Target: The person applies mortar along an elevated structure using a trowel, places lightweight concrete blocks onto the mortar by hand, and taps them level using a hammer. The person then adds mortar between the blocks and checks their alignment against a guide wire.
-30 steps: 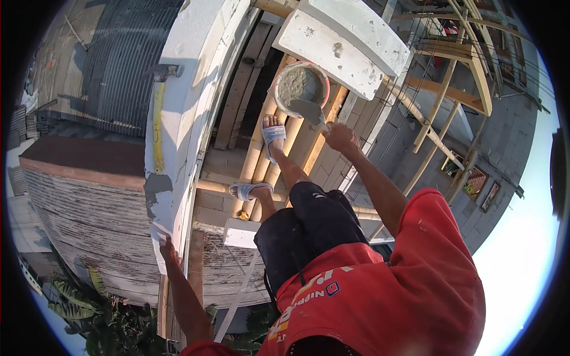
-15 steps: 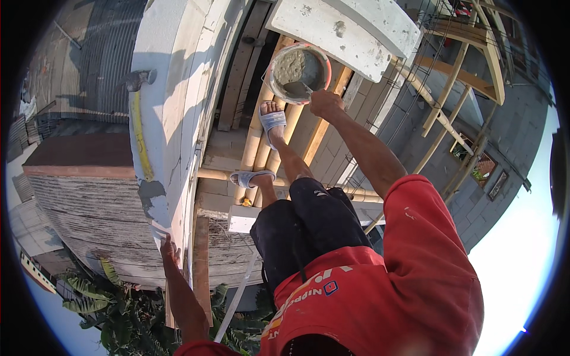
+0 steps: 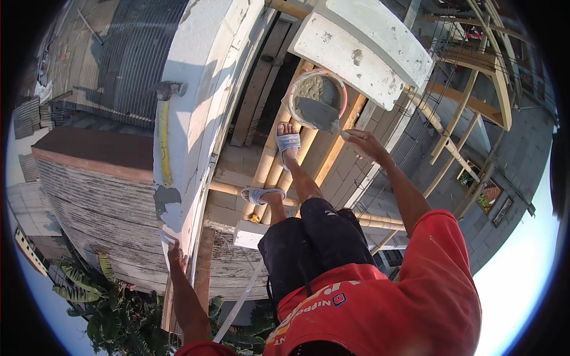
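Note:
My right hand (image 3: 366, 145) is closed on the handle of a trowel (image 3: 317, 113). The trowel's broad grey blade lies over the wet mortar (image 3: 314, 89) inside a round bucket (image 3: 343, 92) with a reddish rim. My left hand (image 3: 176, 255) rests against the near end of the white block wall (image 3: 190, 95), its fingers stretched along the edge. Just beyond those fingers, a patch of grey mortar (image 3: 168, 200) is spread on the wall top. Farther along lies a hammer (image 3: 164, 142) with a yellow handle.
My sandalled feet stand on bamboo poles (image 3: 264, 172) laid side by side, with gaps and a drop around them. White blocks (image 3: 350, 53) lie beyond the bucket. Thin steel rods (image 3: 409, 136) and timber framing (image 3: 469, 107) stand to the right. Corrugated roofing (image 3: 139, 65) lies left of the wall.
My right hand has drawn back to the right, and the trowel blade, earlier mostly down in the mortar, now shows broadly. The view has shifted. My left hand stays at the wall.

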Demonstrator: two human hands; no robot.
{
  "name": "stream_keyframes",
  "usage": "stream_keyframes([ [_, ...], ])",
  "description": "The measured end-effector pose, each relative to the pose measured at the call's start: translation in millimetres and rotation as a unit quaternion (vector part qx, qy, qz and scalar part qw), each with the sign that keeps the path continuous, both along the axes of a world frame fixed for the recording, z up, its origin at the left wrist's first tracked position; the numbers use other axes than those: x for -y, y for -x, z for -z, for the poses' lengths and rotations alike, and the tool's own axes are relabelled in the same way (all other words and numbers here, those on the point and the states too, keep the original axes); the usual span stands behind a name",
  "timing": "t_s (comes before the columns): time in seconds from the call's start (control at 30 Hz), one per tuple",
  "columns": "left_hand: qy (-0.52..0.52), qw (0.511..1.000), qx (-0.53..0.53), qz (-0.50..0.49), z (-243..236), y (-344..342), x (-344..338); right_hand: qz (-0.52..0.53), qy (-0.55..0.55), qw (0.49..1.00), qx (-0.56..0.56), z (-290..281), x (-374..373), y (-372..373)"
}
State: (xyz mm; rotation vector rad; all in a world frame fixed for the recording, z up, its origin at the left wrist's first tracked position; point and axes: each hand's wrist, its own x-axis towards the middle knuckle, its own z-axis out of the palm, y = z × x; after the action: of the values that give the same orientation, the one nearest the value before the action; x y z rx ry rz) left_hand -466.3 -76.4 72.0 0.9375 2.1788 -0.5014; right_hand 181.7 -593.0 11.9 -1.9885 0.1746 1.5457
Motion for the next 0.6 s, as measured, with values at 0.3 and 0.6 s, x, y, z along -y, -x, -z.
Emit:
stream_keyframes([
  [0.3,0.012,0.999,-0.031,0.043,1,-7,3,0.084,-0.224,0.908,0.344,-60,-170,-36],
  [0.6,0.020,0.999,-0.019,0.027,7,-31,15,-0.007,-0.086,0.814,0.574,-27,-274,-45],
])
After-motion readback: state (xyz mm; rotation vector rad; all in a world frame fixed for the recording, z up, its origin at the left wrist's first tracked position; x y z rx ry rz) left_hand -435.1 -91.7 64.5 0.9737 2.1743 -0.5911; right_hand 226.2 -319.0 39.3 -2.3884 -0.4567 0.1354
